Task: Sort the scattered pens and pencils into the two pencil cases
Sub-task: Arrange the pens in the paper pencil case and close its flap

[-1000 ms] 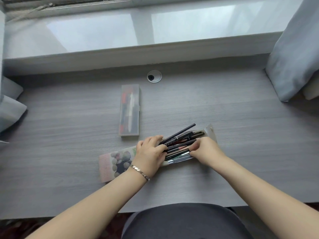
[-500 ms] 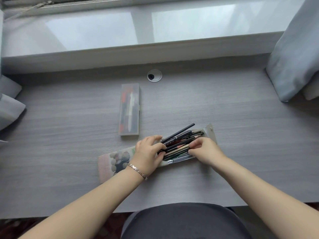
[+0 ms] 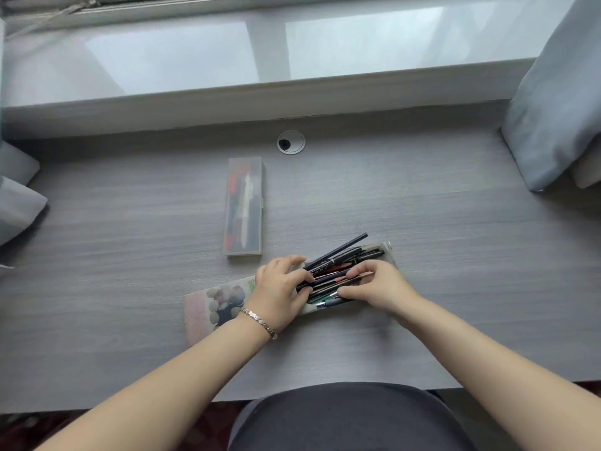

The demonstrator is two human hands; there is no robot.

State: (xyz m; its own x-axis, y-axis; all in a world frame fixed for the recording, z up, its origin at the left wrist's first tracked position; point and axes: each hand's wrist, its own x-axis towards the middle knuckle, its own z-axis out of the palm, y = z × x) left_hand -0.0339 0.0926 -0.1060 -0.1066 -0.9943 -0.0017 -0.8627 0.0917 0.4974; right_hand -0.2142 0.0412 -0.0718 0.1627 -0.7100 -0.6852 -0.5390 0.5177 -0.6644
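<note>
A soft pencil case (image 3: 214, 304) with a printed pattern lies near the desk's front edge, its right end open. A bundle of several dark pens and pencils (image 3: 338, 265) rests in that open end, tips sticking out toward the upper right. My left hand (image 3: 281, 292) lies on the case with its fingers pressing the bundle from the left. My right hand (image 3: 377, 284) grips the bundle and the case's lower edge from the right. A closed translucent hard case (image 3: 244, 206) with pens inside lies further back, lengthwise.
A round cable grommet (image 3: 291, 142) sits at the back of the grey desk (image 3: 455, 255). Behind it runs a white window sill (image 3: 292, 92). Grey curtains hang at the right (image 3: 559, 109) and the left (image 3: 16, 203).
My right hand has slid slightly left along the bundle, and my left fingers have spread further over the pens. The cases have not moved.
</note>
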